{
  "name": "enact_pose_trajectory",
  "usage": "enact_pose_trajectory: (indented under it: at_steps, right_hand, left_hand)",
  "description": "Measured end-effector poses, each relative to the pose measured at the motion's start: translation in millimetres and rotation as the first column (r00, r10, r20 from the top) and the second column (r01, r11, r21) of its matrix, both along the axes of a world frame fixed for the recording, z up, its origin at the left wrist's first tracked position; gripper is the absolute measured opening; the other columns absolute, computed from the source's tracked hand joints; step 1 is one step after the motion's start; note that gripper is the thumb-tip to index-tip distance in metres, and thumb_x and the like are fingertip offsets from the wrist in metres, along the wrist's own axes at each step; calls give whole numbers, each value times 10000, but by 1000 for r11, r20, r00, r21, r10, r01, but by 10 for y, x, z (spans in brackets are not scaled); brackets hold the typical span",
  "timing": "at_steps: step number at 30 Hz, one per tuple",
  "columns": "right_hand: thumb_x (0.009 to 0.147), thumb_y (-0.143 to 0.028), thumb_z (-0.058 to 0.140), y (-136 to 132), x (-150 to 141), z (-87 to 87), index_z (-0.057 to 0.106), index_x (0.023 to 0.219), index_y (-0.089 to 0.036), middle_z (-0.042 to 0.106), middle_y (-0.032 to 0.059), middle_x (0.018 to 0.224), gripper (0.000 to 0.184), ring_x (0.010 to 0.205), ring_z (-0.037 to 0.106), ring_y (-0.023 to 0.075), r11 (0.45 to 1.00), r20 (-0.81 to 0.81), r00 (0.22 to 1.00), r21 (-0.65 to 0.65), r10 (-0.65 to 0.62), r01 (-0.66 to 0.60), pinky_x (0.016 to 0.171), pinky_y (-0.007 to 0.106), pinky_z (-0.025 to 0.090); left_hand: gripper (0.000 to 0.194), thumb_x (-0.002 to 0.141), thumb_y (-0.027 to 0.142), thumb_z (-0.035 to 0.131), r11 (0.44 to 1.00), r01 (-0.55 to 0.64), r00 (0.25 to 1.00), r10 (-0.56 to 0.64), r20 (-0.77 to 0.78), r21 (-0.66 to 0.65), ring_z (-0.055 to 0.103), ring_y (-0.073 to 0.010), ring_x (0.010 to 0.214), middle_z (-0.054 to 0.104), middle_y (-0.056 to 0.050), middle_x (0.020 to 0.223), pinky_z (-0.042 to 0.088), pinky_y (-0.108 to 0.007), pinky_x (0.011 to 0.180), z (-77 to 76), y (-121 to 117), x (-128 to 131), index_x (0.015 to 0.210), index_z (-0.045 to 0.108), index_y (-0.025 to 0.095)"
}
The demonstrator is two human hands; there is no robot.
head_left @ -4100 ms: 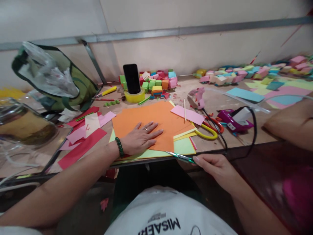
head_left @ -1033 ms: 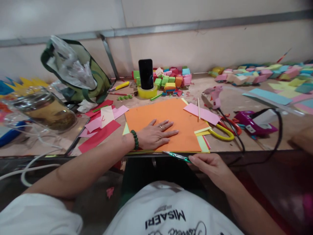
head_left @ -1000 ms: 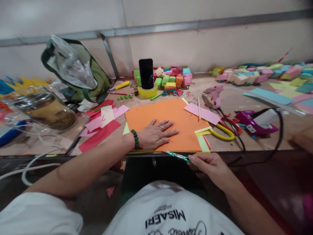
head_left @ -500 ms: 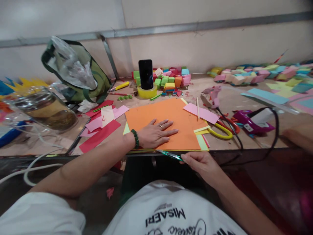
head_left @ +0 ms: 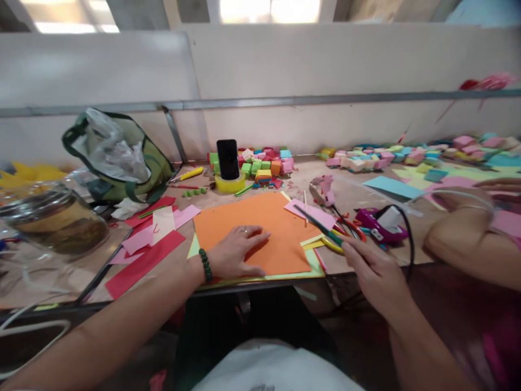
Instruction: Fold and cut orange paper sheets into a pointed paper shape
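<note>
My left hand [head_left: 238, 251], with a green bead bracelet and a ring, lies on a sheet of orange paper [head_left: 280, 228], fingers spread. Pale green and yellow sheets [head_left: 315, 264] stick out from beneath the orange one. My right hand [head_left: 376, 274] is closed around a slim green utility knife [head_left: 325, 231], raised over the right side of the papers. Its dark, thin end points up and left, across a pink paper strip [head_left: 321, 216]. Motion blur hides the knife's finer details.
A phone [head_left: 227, 158] stands in a yellow tape roll [head_left: 230, 184], before colourful paper blocks [head_left: 268, 165]. To the right are a pink glue gun [head_left: 323, 190], a purple tape dispenser [head_left: 386, 228] and another person's arm [head_left: 468, 244]. At left sit a green bag [head_left: 152, 165] and a jar [head_left: 61, 222].
My right hand has lifted the utility knife from the table's front edge, up and to the right. My left hand stays on the orange paper, fingers slightly more bent. The view has tilted upward.
</note>
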State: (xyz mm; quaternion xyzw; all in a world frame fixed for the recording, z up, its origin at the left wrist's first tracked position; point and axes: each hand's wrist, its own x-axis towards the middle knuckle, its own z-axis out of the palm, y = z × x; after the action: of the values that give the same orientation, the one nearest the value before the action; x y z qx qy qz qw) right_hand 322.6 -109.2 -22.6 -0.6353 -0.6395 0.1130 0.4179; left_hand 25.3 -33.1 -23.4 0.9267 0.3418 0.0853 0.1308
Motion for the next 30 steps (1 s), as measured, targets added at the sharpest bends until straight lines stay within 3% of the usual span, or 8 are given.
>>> enact_pose_trajectory:
  at_steps: [2, 7, 10, 14, 18, 23, 26, 30]
  right_hand:
    - [892, -362, 443, 210, 43, -10, 678, 1086, -185, 691, 109, 1025, 352, 884, 623, 260, 992, 213, 973, 111, -86, 64, 716, 344, 459]
    - [902, -246, 434, 514, -53, -147, 675, 1101, -170, 686, 118, 1010, 322, 822, 640, 259, 980, 546, 815, 75, -194, 183, 610, 329, 441]
    - [898, -235, 454, 529, -64, -219, 669, 1106, -184, 674, 108, 1042, 304, 829, 638, 245, 985, 564, 808, 89, -170, 145, 590, 314, 442]
    - [892, -299, 491, 540, 5, -281, 630, 1167, -156, 640, 122, 1004, 340, 870, 613, 256, 982, 528, 835, 178, -154, 68, 671, 338, 480]
    - [883, -335, 504, 583, 69, -329, 652, 1070, -126, 626, 128, 977, 317, 955, 568, 290, 959, 502, 856, 282, -125, -25, 822, 407, 474]
    - [893, -337, 480, 580, 92, -347, 656, 991, -130, 624, 121, 950, 289, 933, 566, 275, 939, 469, 879, 332, -78, -93, 840, 415, 470]
    - [897, -349, 465, 569, 96, -350, 658, 965, -140, 627, 121, 949, 292, 930, 568, 275, 929, 448, 890, 359, -82, -95, 824, 415, 475]
    - [893, -350, 465, 578, 105, -366, 660, 947, -157, 639, 119, 958, 279, 921, 575, 278, 930, 417, 905, 359, -87, -76, 825, 432, 476]
  left_hand:
    - [848, 722, 701, 566, 998, -58, 997, 56, 57, 29, 456, -342, 1179, 500, -207, 1295, 336, -472, 1000, 12, 23, -14, 1360, 468, 152]
    - [781, 715, 577, 656, 967, -221, 959, 240, 151, -128, 547, -257, 886, 600, -130, 1013, 426, -361, 795, 51, 80, -82, 1328, 492, 123]
    - [678, 720, 480, 660, 905, -309, 912, 369, 179, -293, 529, -187, 698, 597, -42, 790, 408, -285, 653, 49, 111, -125, 1278, 534, 117]
    - [421, 765, 481, 550, 866, -358, 878, 439, 189, -348, 490, -132, 569, 568, -2, 645, 368, -232, 541, 124, 214, -230, 936, 675, 118]
    - [404, 768, 515, 474, 825, -472, 825, 538, 176, -312, 495, -129, 571, 563, 2, 621, 367, -223, 533, 309, 412, -518, 740, 619, 139]
    - [249, 629, 397, 651, 734, -653, 740, 671, 45, -188, 575, -212, 670, 615, -41, 643, 413, -274, 587, 444, 510, -805, 668, 602, 156]
    - [319, 712, 415, 620, 710, -700, 707, 704, 71, -73, 578, -294, 972, 657, -126, 957, 435, -345, 778, 455, 431, -600, 901, 616, 157]
    - [531, 695, 628, 609, 804, -579, 804, 590, 67, -133, 612, -284, 916, 657, -124, 983, 456, -342, 775, 352, 365, 20, 963, 615, 171]
